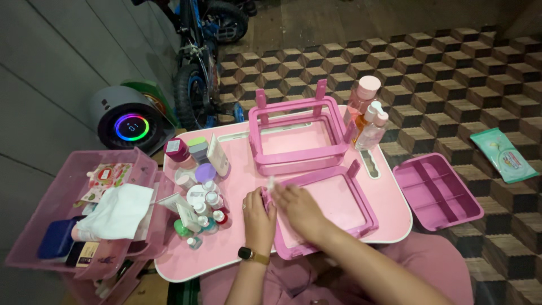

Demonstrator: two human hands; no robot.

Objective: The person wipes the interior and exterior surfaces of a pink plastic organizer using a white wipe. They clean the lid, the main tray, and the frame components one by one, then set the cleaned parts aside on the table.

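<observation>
Two hands meet at the near left corner of a flat pink tray lying on the pink table. The left hand curls its fingers around the tray's edge, steadying it. The right hand pinches a small white wipe against that corner. Only this corner is under the wipe; a taller pink frame stands behind it, and a divided pink tray lies apart on the floor. Small bottles cluster just left.
</observation>
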